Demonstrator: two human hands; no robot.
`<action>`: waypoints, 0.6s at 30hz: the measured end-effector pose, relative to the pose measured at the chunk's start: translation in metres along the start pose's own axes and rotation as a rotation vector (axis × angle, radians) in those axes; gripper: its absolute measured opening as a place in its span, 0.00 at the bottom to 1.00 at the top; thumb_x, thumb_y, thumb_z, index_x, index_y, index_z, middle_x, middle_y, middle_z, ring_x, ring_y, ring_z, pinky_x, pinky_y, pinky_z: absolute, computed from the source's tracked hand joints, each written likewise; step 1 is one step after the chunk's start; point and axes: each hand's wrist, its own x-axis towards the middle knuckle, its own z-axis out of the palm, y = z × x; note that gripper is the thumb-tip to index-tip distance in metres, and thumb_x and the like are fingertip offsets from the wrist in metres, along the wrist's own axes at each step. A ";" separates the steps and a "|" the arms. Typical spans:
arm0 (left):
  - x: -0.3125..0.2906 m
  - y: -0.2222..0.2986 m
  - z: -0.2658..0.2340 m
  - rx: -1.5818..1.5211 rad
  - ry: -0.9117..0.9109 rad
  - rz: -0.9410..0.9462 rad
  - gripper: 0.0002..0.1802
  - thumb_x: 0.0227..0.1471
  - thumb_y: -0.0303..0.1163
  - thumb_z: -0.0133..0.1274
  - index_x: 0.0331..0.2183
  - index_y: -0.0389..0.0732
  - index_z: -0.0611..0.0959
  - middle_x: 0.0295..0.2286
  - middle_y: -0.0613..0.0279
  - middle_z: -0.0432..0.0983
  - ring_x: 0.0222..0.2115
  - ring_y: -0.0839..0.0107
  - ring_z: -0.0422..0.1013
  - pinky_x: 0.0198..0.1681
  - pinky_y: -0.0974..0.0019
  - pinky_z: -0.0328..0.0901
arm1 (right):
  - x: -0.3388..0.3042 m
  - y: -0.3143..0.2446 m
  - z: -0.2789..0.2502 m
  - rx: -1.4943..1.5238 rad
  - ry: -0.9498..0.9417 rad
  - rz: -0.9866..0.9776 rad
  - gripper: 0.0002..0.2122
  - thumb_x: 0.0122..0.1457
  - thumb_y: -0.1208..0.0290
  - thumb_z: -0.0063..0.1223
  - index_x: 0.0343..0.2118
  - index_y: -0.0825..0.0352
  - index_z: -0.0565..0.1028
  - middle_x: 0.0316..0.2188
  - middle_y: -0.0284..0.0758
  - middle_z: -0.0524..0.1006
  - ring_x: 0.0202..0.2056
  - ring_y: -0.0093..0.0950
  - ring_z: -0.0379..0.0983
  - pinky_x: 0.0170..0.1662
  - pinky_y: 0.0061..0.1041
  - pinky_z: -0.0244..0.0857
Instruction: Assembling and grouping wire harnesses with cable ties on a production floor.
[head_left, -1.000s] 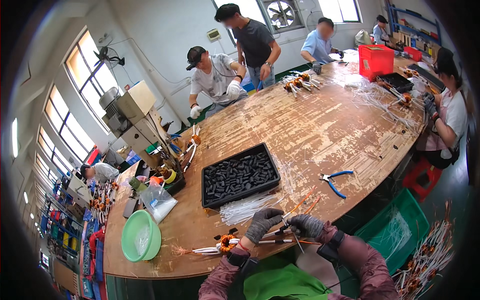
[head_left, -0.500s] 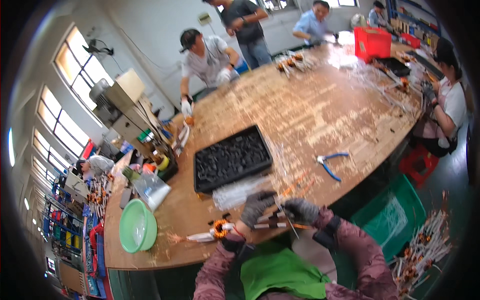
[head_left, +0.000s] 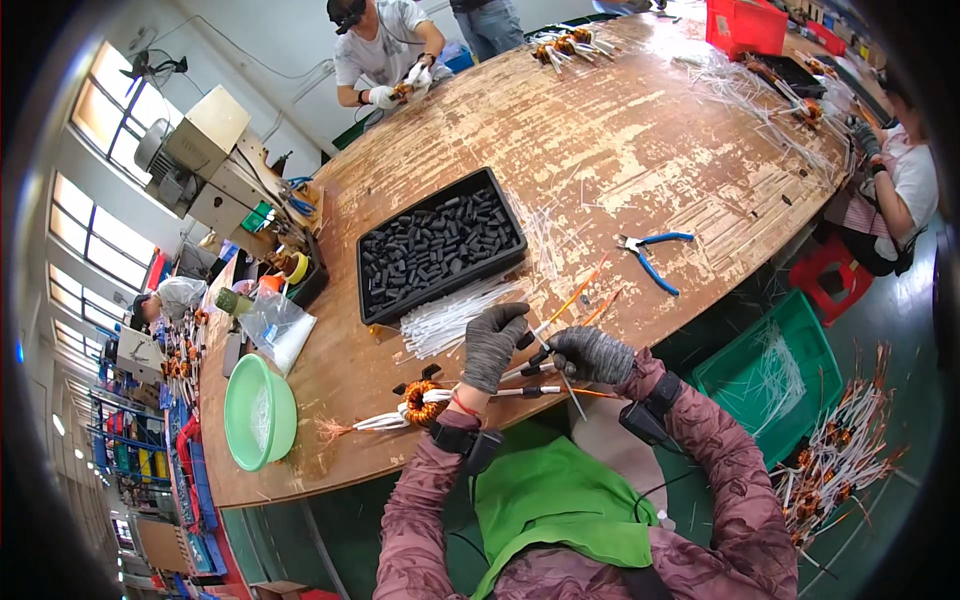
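A copper-wound ring coil (head_left: 424, 401) with white-sleeved leads lies on the table by my left wrist. Black sleeves sit on several of its leads, and some bare orange ends stick out. My left hand (head_left: 492, 348), in a grey glove, has its fingers closed around a white-sleeved lead, close to a black sleeve (head_left: 525, 341) at the fingertips. Just to the right, my right hand (head_left: 596, 354), also gloved, pinches a thin white cable tie (head_left: 573, 395) that slants down past the table's edge. The fingers partly hide where tie and leads meet.
Ahead stands a black tray (head_left: 440, 245) of small black sleeves, with a pile of white cable ties (head_left: 455, 318) before it. Blue-handled cutters (head_left: 655, 262) lie to the right. A green bowl (head_left: 260, 412) sits left; a green bin (head_left: 770, 380) is at lower right. Other people work around the table.
The view has tilted downward, so table things appear higher. My hands stay close together at the leads. Across the table, a person's gloved hands have come together on a coil.
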 end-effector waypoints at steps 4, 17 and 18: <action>-0.001 -0.018 0.001 0.094 0.010 0.101 0.11 0.49 0.22 0.52 0.37 0.33 0.79 0.28 0.63 0.76 0.25 0.77 0.71 0.29 0.75 0.67 | -0.001 0.001 0.002 -0.005 -0.014 -0.008 0.10 0.60 0.65 0.45 0.34 0.66 0.72 0.19 0.27 0.71 0.19 0.17 0.66 0.22 0.15 0.60; -0.022 -0.011 0.015 0.639 0.083 0.660 0.09 0.39 0.25 0.56 0.29 0.41 0.83 0.23 0.59 0.75 0.29 0.64 0.68 0.35 0.63 0.60 | -0.011 -0.003 0.012 0.060 0.030 -0.065 0.10 0.59 0.67 0.46 0.37 0.67 0.73 0.18 0.26 0.69 0.17 0.16 0.63 0.21 0.13 0.59; -0.023 -0.013 0.015 0.550 0.114 0.596 0.08 0.39 0.25 0.56 0.29 0.41 0.83 0.23 0.59 0.74 0.29 0.64 0.68 0.35 0.63 0.61 | -0.013 -0.005 0.013 -0.049 -0.001 -0.100 0.09 0.58 0.67 0.48 0.36 0.67 0.73 0.17 0.25 0.69 0.17 0.15 0.62 0.20 0.13 0.57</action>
